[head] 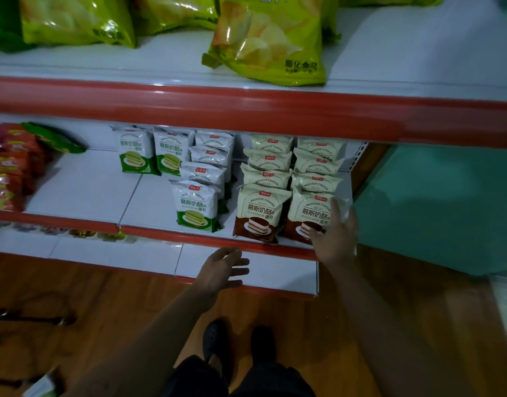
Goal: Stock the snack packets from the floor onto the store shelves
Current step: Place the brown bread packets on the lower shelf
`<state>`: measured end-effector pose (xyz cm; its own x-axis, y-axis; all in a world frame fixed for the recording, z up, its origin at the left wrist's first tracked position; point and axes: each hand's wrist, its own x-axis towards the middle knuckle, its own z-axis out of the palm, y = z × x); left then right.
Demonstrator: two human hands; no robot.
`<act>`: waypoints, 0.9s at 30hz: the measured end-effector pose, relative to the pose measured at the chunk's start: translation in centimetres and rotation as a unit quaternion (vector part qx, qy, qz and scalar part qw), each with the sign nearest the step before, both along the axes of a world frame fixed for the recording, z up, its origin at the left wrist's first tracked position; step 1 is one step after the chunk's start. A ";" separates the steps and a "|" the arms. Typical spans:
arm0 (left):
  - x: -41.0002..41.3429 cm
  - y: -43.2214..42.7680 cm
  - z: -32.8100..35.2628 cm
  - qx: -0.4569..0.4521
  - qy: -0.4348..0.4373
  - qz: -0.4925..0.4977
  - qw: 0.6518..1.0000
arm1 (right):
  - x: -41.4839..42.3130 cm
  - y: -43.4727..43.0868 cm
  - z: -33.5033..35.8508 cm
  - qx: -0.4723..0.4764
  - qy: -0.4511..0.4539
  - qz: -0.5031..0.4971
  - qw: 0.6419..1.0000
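Observation:
Two rows of brown-and-cream mousse cheese bread packets stand upright on the middle shelf [83,193], at its right end. My right hand [334,239] lies flat, fingers spread, against the front packet of the rightmost row [311,216]; it grips nothing. The neighbouring front brown packet [261,213] stands just to its left. A row of green-and-white packets [196,206] runs back beside them, with two more at the rear [136,151]. My left hand [222,270] hovers open and empty below the shelf's red front edge.
Yellow-green crisp bags [271,38] lie on the upper shelf. Red snack packets [8,173] fill the middle shelf's left end. A low bottom shelf [275,270] juts out above the wooden floor [103,310]. A teal surface [435,210] sits to the right.

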<state>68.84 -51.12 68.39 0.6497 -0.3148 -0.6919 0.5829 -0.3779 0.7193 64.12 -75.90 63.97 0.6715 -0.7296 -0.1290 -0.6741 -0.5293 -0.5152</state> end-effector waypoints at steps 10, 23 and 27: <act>3.2 -3.7 -0.8 0.001 0.025 -0.059 0.998 | 3.4 -0.4 1.2 -0.103 0.088 0.189 0.973; 6.9 -8.0 -5.1 -0.028 0.063 -0.041 0.997 | 2.0 -1.1 0.7 -0.061 0.144 0.227 0.961; 6.6 -8.4 -5.0 -0.044 0.048 -0.036 0.997 | 1.4 -0.6 0.9 -0.072 0.134 0.205 0.967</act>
